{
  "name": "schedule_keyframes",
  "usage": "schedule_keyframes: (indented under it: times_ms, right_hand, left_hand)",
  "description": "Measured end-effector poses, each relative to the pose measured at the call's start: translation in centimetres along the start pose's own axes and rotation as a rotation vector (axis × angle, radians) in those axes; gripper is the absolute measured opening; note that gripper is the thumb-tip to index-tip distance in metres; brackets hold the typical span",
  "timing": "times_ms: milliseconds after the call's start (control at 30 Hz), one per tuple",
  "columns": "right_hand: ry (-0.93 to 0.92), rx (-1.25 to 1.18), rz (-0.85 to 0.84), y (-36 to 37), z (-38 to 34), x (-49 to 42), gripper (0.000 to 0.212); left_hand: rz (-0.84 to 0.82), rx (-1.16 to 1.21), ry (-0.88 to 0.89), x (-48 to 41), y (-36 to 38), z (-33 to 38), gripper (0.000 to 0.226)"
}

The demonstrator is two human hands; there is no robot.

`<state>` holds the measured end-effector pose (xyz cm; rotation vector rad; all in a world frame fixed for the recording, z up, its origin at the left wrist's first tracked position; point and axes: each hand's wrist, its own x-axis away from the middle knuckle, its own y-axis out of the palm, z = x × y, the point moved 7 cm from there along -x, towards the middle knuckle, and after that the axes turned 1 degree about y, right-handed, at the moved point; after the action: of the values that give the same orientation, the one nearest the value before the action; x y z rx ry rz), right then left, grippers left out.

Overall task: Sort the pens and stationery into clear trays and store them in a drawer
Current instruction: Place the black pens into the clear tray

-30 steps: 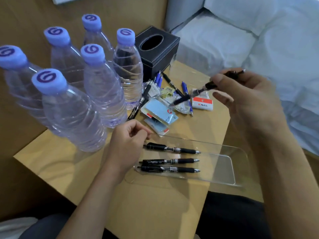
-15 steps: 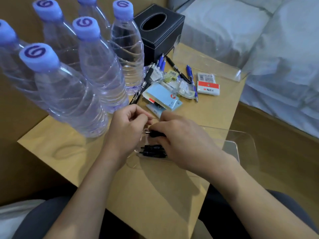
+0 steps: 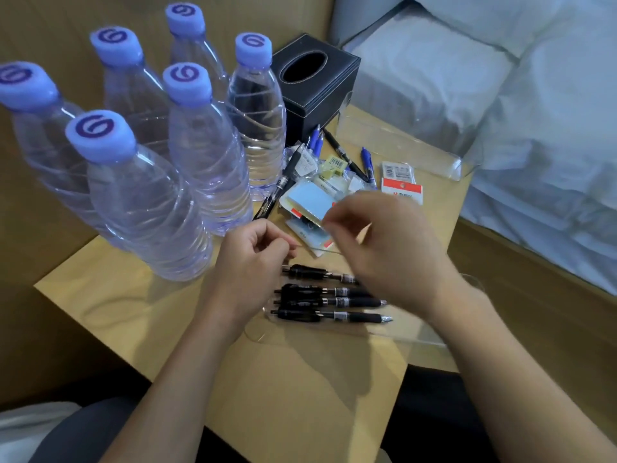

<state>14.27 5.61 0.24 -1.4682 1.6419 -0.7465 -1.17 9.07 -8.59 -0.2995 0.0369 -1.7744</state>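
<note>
Bottle caps (image 3: pixel 100 135) – purple "G"-like logo – packets illegible

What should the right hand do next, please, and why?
Probably reach for the black pen lying beside the bottles: the right hand hovers, seemingly empty, over the stationery pile, and four black pens already lie in the clear tray.

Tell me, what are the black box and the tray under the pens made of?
The black box looks like leather or imitation leather: matte, pale stitching along its edges. The tray looks like clear hard plastic: the table shows through, its rim glints.
</note>
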Motion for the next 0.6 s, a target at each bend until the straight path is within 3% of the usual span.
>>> schedule_keyframes:
  times_ms: [100, 200, 333, 433, 600]
  right_hand:
    - [0.171, 0.049, 0.137, -2.6, 3.8, -3.4, 0.014]
    - [0.314, 0.174, 0.147, -3.3, 7.4, -7.4, 0.021]
    - [0.429, 0.264, -0.032, -0.9, 9.5, -11.7, 0.017]
    - [0.484, 0.353, -0.198, 1.1, 9.8, -12.1, 0.034]
    - [0.555, 0.358, -0.205, 1.5, 10.0, -12.0, 0.03]
  left_hand:
    - [-0.005, 0.01, -0.014, 0.1, -0.1, 0.1, 0.016]
    - [0.005, 0.026, 0.005, 0.2, 0.1, 0.3, 0.019]
    - [0.004, 0.044, -0.013, 0.0, 0.1, -0.1, 0.019]
    - [-0.002, 0.03, -0.006, -0.2, 0.1, -0.2, 0.016]
    - [0.009, 0.042, 0.015, -0.3, 0.0, 0.4, 0.016]
